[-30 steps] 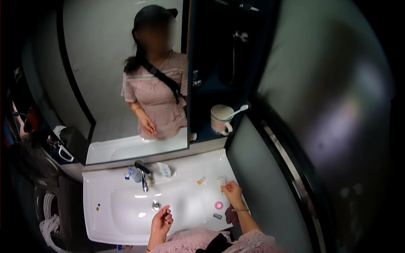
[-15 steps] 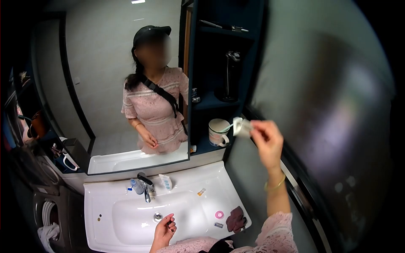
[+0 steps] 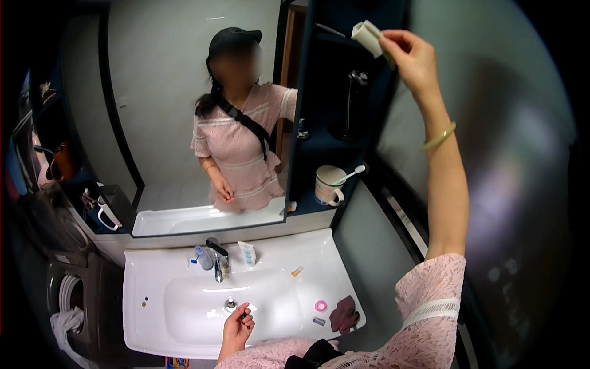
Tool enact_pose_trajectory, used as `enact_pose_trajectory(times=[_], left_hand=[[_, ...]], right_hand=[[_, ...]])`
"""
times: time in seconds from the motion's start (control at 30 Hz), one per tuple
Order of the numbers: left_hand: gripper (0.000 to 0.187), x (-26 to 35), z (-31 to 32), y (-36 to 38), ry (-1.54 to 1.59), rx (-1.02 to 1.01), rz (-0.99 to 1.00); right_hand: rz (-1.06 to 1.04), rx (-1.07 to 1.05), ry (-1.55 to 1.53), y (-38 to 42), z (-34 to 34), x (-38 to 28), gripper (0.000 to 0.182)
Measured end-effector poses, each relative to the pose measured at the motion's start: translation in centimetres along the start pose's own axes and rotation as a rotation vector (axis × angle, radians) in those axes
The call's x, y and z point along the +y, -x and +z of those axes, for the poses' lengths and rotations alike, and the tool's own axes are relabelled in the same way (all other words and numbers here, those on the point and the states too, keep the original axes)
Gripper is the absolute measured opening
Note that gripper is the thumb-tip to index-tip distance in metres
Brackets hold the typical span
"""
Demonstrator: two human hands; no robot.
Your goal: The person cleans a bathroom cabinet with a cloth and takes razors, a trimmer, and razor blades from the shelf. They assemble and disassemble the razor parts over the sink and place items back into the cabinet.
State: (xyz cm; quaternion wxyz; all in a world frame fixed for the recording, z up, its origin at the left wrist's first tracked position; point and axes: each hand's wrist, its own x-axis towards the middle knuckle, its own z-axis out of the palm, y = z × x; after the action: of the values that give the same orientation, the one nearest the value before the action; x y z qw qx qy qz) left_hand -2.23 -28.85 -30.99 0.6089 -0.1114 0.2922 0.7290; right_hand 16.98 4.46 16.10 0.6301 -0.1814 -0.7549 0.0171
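Note:
My right hand [image 3: 413, 58] is raised to the upper shelf, its thumb and fingers pinching a small whitish, tube-like packet [image 3: 369, 39]. Behind the packet, a slim metallic item [image 3: 330, 29] lies on that shelf. My left hand [image 3: 238, 326] hovers over the front of the white sink [image 3: 203, 339], near the drain [image 3: 231, 304]. Its fingers are curled round something small and dark that I cannot make out. On the lower shelf stands a white mug [image 3: 329, 184] with a pale green toothbrush [image 3: 351, 174] leaning out of it.
A black shaver [image 3: 355, 101] stands on the middle shelf. Around the faucet [image 3: 217, 264] are a blue bottle [image 3: 203, 258] and a white tube [image 3: 247, 253]. A pink ring [image 3: 321, 305] and a maroon cloth [image 3: 344, 315] lie at the sink's right. A washing machine [image 3: 92, 307] is at left.
My right hand has gone up from beside the mug to the top shelf, still pinching the whitish packet. The toothbrush in the mug now shows fully. My left hand stays over the sink.

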Motion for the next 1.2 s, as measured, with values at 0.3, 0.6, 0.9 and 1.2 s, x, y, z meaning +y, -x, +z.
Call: enact_pose_trajectory(times=[0.3, 0.6, 0.9, 1.2], left_hand=[[0.015, 0.4, -1.4, 0.7, 0.066, 0.053, 0.061], [0.015, 0.3, -1.6, 0.3, 0.053, 0.016, 0.009], [0.018, 0.5, -2.6, 0.3, 0.041, 0.02, 0.047], [0.016, 0.5, -2.6, 0.6, 0.065, 0.056, 0.052]], right_hand=[[-0.009, -0.176, 0.029, 0.4, 0.1, -0.3, 0.024], [0.317, -0.483, 0.388, 8.0, 5.7, 2.8, 0.023], [0.287, -0.508, 0.537, 10.0, 9.8, 2.9, 0.029], [0.281, -0.473, 0.432, 10.3, 9.2, 4.5, 0.039]])
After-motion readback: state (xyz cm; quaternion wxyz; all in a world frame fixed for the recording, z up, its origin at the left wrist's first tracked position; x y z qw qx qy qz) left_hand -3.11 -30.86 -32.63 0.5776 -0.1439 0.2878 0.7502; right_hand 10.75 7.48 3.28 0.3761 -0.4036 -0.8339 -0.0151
